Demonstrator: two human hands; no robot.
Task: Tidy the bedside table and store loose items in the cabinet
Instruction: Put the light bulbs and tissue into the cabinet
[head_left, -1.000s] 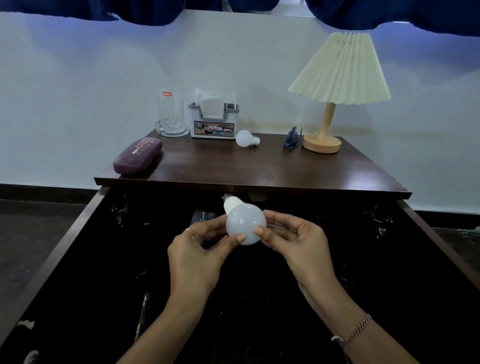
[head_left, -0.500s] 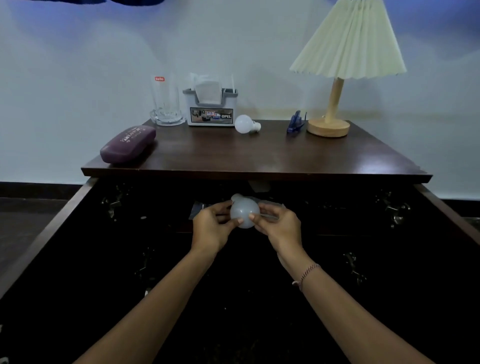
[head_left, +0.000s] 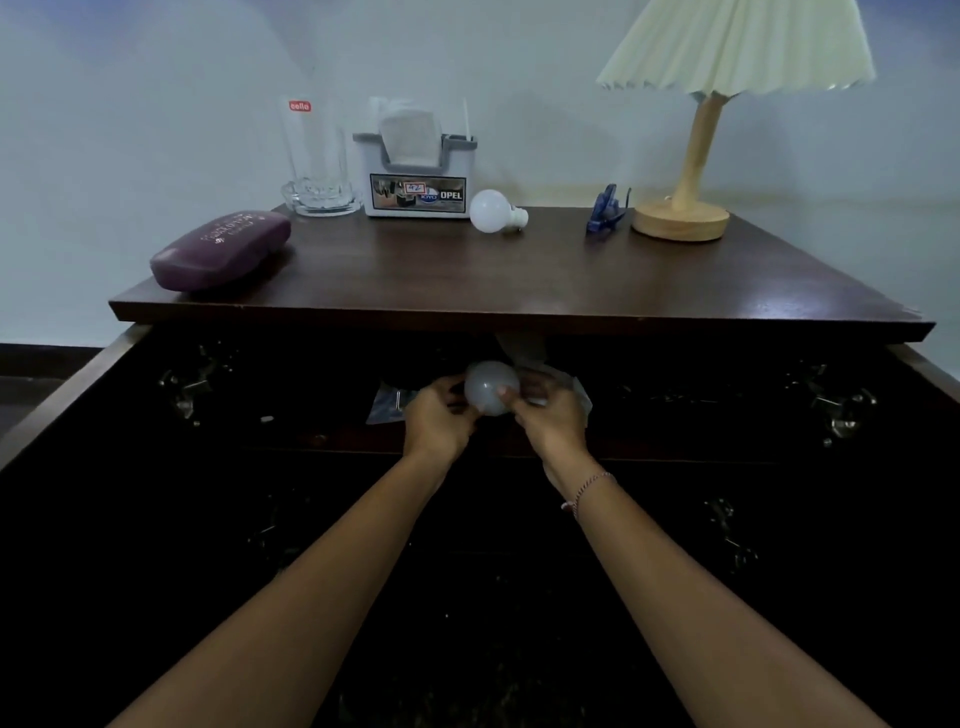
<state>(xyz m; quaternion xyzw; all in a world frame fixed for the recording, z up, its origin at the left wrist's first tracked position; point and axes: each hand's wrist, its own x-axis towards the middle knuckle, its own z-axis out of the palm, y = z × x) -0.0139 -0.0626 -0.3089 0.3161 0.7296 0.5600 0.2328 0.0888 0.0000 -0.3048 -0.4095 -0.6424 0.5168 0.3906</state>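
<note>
Presently
Bulb (head_left: 491, 387): light, fragile, slick; below tabletop (head_left: 519, 280)
Hold: my left hand (head_left: 439, 418), right hand (head_left: 550, 418) fingertips pinching globe

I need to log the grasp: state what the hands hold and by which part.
Both the left hand and right hand hold one white frosted light bulb, fingers on its round globe; its base is hidden.

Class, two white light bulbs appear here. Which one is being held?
The bulb below the tabletop edge, gripped between the left hand and right hand; the other bulb lies untouched beside the tissue holder.
</note>
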